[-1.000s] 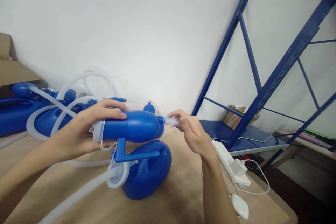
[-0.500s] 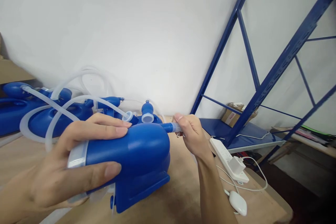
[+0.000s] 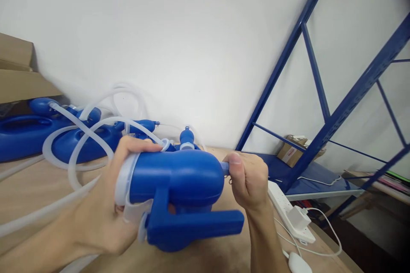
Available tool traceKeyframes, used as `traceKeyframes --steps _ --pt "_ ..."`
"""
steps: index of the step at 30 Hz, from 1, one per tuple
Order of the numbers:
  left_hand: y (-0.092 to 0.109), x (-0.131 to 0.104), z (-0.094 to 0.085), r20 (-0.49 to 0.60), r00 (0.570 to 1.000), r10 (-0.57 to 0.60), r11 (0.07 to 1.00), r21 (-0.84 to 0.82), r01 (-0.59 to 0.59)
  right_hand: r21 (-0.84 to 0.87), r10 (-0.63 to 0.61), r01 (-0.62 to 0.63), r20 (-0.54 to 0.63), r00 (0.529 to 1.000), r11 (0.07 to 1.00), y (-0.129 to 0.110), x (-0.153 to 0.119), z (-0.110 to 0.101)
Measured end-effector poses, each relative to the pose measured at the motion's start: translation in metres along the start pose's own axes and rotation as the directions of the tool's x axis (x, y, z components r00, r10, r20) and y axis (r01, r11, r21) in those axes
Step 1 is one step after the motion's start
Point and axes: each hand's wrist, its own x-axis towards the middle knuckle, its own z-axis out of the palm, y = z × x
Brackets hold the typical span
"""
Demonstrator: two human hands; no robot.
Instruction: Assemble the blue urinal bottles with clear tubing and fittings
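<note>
A blue plastic bottle (image 3: 182, 175) lies sideways between my hands, above the table. Its flat handle (image 3: 195, 226) points toward me and to the right. My left hand (image 3: 102, 213) is wrapped round the left end, by a translucent white collar (image 3: 124, 181); its index finger lies along the top. At the other end, my right hand (image 3: 251, 179) is closed in a fist round the narrow spout (image 3: 225, 168), thumb on top. Small metal wire loops hang beneath the spout. What else lies inside the right fist is hidden.
Several similar blue bottles (image 3: 86, 140) with translucent hoses (image 3: 77, 123) lie at the back left, near cardboard boxes (image 3: 25, 85). On the right are a white power strip (image 3: 285, 207) with a plugged-in charger, cables and a blue metal rack (image 3: 288, 47).
The bottle has rolled so its handle swings up toward me. My left thumb has left its upper side, and my right fist now covers more of the spout. The view has shifted slightly left.
</note>
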Motion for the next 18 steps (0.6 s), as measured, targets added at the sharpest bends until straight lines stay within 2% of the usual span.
traceKeyframes --steps 3,5,7,8,10,14,16,18 --pt "0.007 -0.001 0.006 0.051 0.979 -0.197 0.976 -0.086 0.201 -0.011 -0.051 0.050 -0.017 0.999 0.999 0.004 0.000 0.001" --pt "0.002 0.002 0.005 0.191 0.916 -0.352 0.901 -0.195 0.387 -0.021 -0.090 0.090 -0.015 0.996 0.996 0.006 0.000 0.002" --pt "-0.006 0.005 0.002 0.320 0.851 -0.416 0.823 -0.265 0.503 -0.038 -0.118 0.118 -0.004 0.993 0.992 0.008 0.000 0.005" --pt "-0.009 0.007 0.000 0.357 0.836 -0.417 0.804 -0.285 0.522 -0.043 -0.123 0.123 0.008 0.992 0.991 0.009 0.000 0.006" --pt "-0.008 0.011 0.000 0.343 0.838 -0.425 0.797 -0.296 0.526 -0.058 -0.110 0.111 0.028 0.994 0.992 0.010 0.000 0.010" --pt "0.016 0.015 0.004 0.194 0.876 -0.441 0.842 -0.250 0.479 -0.064 -0.026 0.028 0.031 0.999 0.998 0.011 -0.001 0.015" --pt "0.025 0.015 0.005 0.177 0.891 -0.418 0.868 -0.211 0.449 -0.011 0.047 -0.047 0.017 0.999 0.999 0.010 -0.002 0.016" --pt "0.026 0.015 0.004 0.189 0.904 -0.382 0.889 -0.192 0.416 0.070 0.144 -0.145 0.018 0.989 0.987 0.008 -0.001 0.013"
